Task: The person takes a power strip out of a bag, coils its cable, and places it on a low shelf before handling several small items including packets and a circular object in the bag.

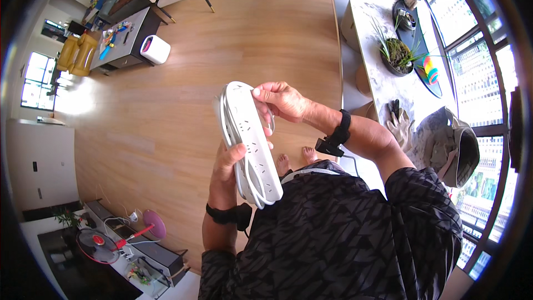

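Note:
A long white power strip (pixel 254 146) is held up in front of my body, tilted, its row of sockets facing up. Its white cord (pixel 228 121) is bundled lengthwise along the left side and loops over the lower end. My left hand (pixel 228 161) grips the strip and cord from the left, thumb on top; fingertips show past the right edge. At the upper right edge, the thumb and forefinger of my right hand (pixel 284 101) pinch the strip near its end. A short curve of cord shows below the right hand. The plug cannot be made out.
Along the right runs a marble-patterned counter (pixel 362 8) with a potted plant (pixel 396 56), work gloves (pixel 400 127) and a fabric bag (pixel 454 150). A white bin (pixel 155 49) stands by a low table (pixel 133 35). At lower left, a fan (pixel 98 240) stands near a long cabinet (pixel 154 254).

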A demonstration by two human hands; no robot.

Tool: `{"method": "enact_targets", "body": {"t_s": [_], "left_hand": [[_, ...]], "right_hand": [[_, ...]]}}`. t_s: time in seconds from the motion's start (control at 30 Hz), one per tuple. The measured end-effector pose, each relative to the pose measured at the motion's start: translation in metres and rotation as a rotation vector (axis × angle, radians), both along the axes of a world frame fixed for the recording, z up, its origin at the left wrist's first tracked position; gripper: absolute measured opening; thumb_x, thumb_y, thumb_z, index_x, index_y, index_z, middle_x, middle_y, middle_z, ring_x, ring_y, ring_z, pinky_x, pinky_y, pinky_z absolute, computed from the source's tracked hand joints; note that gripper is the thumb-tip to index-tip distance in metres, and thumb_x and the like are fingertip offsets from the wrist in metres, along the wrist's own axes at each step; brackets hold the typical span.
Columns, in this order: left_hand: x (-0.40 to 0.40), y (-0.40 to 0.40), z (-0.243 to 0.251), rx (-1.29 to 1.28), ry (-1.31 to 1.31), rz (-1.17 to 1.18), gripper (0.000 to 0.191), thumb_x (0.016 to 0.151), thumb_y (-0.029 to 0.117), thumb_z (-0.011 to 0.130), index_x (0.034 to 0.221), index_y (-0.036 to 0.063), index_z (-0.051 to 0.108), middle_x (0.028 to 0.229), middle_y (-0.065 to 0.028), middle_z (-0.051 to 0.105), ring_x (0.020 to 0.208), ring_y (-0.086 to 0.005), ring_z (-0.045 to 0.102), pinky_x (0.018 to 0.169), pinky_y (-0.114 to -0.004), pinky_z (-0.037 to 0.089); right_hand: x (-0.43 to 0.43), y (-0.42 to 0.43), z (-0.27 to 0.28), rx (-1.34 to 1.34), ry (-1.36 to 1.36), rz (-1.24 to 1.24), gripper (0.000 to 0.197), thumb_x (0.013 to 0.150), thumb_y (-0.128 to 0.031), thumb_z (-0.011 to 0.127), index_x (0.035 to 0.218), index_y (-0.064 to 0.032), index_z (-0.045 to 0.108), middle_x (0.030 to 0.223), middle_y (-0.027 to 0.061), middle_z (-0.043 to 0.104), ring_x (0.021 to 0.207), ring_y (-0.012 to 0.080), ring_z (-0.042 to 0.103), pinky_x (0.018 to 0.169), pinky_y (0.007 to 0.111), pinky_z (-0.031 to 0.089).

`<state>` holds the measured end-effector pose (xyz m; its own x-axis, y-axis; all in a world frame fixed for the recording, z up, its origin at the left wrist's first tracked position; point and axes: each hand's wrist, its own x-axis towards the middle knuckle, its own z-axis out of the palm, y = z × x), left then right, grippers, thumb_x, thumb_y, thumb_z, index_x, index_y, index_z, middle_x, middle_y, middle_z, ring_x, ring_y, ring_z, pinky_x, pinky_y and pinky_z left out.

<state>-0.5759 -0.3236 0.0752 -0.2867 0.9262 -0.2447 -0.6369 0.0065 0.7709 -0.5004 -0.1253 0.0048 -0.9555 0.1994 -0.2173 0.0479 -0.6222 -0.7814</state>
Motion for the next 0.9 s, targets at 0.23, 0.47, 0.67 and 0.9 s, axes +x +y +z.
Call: {"method": "enact_targets", "body": {"t_s": [0.23,0.47,0.67,0.9], "left_hand": [[0.006,-0.005,-0.003,0.004,-0.059,-0.019,0.076,0.074,0.036,0.076,0.13,-0.0042,0.044,0.11,-0.0174,0.061,0.095,-0.0254,0.066,0.08,-0.035,0.056],[-0.029,0.009,-0.008,0.027,0.204,0.172,0.062,0.085,0.04,0.06,0.122,-0.01,0.054,0.107,-0.0188,0.064,0.097,-0.0259,0.065,0.085,-0.039,0.054],[-0.097,0.028,-0.036,0.02,0.24,0.393,0.061,0.093,0.027,0.058,0.138,-0.0095,0.039,0.125,-0.0202,0.06,0.107,-0.0302,0.062,0.091,-0.041,0.052],[-0.11,0.029,-0.061,-0.086,0.27,0.422,0.042,0.09,0.01,0.062,0.127,-0.0036,0.048,0.118,-0.0178,0.063,0.1,-0.0231,0.063,0.085,-0.037,0.053]], "right_hand": [[-0.002,0.003,0.003,-0.037,0.016,-0.112,0.025,0.098,-0.029,0.06,0.094,-0.0039,0.064,0.066,0.0032,0.058,0.049,0.0141,0.054,0.046,0.026,0.042],[0.008,-0.037,-0.005,0.293,-0.081,0.076,0.042,0.105,-0.037,0.04,0.099,-0.003,0.064,0.067,0.0043,0.062,0.059,0.0136,0.058,0.06,0.029,0.047],[0.025,-0.086,-0.02,0.389,-0.183,0.372,0.042,0.105,-0.035,0.041,0.11,-0.0002,0.063,0.071,0.0042,0.061,0.069,0.0129,0.059,0.071,0.032,0.05],[0.027,-0.084,0.024,0.862,-0.28,0.593,0.032,0.099,-0.028,0.05,0.101,0.0012,0.062,0.078,0.0125,0.066,0.075,0.0256,0.067,0.073,0.044,0.052]]}}
